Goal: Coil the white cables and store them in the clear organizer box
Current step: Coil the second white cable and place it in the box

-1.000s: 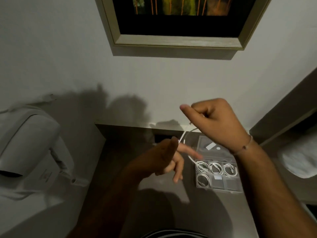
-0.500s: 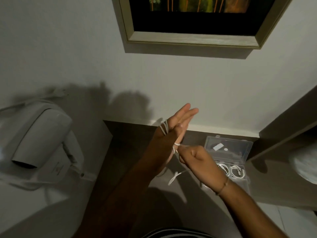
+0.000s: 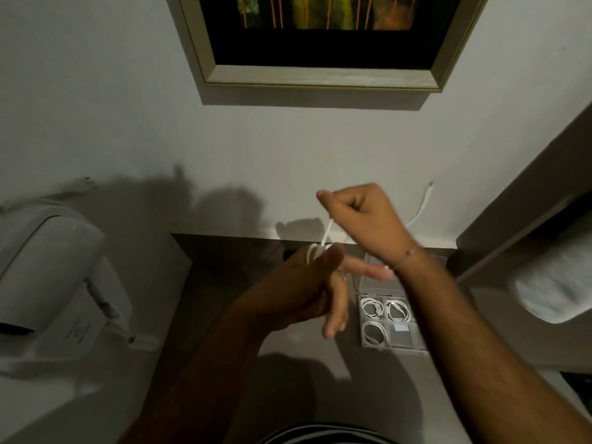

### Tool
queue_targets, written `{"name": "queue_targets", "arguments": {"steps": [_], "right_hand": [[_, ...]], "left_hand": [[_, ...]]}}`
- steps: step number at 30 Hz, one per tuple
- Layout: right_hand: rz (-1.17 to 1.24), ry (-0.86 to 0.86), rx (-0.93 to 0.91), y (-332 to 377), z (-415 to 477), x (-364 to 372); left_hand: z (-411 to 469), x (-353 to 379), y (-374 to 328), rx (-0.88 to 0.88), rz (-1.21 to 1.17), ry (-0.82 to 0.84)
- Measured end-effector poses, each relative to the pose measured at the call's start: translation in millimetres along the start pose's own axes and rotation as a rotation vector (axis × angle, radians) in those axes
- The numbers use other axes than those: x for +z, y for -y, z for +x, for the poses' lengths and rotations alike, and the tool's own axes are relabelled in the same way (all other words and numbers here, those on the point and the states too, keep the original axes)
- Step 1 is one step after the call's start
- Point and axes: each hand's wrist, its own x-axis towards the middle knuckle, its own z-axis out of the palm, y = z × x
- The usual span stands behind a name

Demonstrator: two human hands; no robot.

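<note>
One thin white cable (image 3: 327, 232) held up in the air: a few tight loops wound round the straight fingers of the left hand (image 3: 307, 293), then a taut strand rising to the right hand (image 3: 362, 216), pinched there between thumb and forefinger. Past that fist, the free tail arcing up and to the right, plug end uppermost. Lower right, the clear organizer box (image 3: 360, 318), flat, lid open and tipped back, partly hidden behind the right forearm. Inside, three coiled cables (image 3: 371, 307), each in its own compartment: two side by side in the rear row, one at front left
</note>
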Motion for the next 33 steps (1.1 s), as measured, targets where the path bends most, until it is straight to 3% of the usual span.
{"name": "queue_targets", "arguments": {"steps": [1,2,3,4,6,9,10,13,16,19,22,26,30,33], "right_hand": [[0.048,0.062,0.185,-8.8,-8.2,27.9],[0.061,0.011,0.381,-11.4,-24.5,53.9],[0.015,-0.081,0.414,-19.6,-42.1,69.6],[-0.005,0.002,0.293,-33.7,-61.7,79.4],[0.100,0.130,0.270,-36.5,-79.6,78.3],[0.104,0.243,0.166,-32.1,-92.0,57.5],[-0.021,0.302,0.079,-29.2,-92.8,46.5],[-0.436,0.424,-0.126,-12.2,-85.1,8.8],[-0.595,0.456,-0.156,14.8,-69.6,-30.5],[-0.602,0.469,-0.204,30.7,-59.4,-43.2],[-0.458,0.361,-0.240,29.7,-57.4,-45.6],[0.057,0.155,-0.225,9.1,-65.2,-22.1],[0.480,0.039,-0.117,-13.5,-82.7,10.3],[0.665,0.029,0.055,-18.9,-96.3,24.8]], "left_hand": [[0.6,-1.7,-2.9,0.038,-0.024,-0.048],[1.4,-3.6,-5.1,0.089,-0.088,-0.070],[2.1,-4.8,-8.2,0.143,-0.191,-0.079],[2.0,-6.3,-10.3,0.201,-0.304,-0.106],[2.2,-12.2,-7.5,0.300,-0.382,-0.235],[1.5,-19.9,4.3,0.253,-0.090,-0.514],[1.2,-21.7,9.4,0.196,0.012,-0.544],[6.5,-14.2,18.6,0.011,0.210,-0.536],[16.5,-2.3,18.7,-0.140,0.312,-0.521],[16.9,-3.5,16.0,-0.292,0.123,-0.199],[8.4,-15.2,17.3,-0.399,-0.081,-0.007],[-4.8,-20.8,17.6,-0.252,-0.589,0.277],[-10.7,-15.1,9.3,-0.150,-0.735,0.299],[-11.9,-14.2,8.7,-0.215,-0.734,0.258]]}}
